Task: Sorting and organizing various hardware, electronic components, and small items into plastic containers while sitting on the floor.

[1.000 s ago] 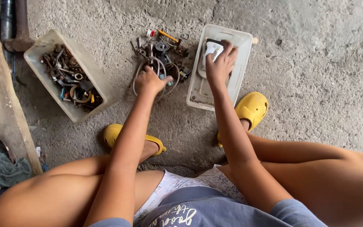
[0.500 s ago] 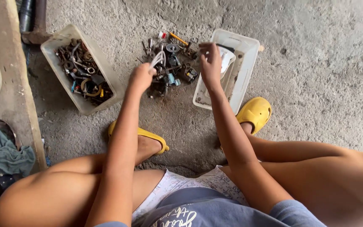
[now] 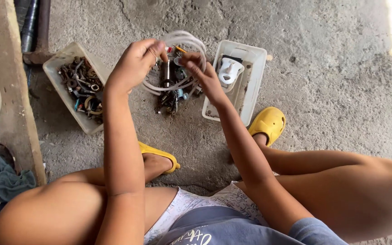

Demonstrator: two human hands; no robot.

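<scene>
While both grip the coiled clear plastic tube (image 3: pixel 178 63), left hand (image 3: pixel 134 63) pinching, right hand (image 3: pixel 203 72) clamped, above scattered metal parts pile (image 3: pixel 171 97)

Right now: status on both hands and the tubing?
Left hand and right hand each have a grip on the clear tubing coil, lifted above the loose hardware pile. White bin at right, nothing blocking.
</scene>
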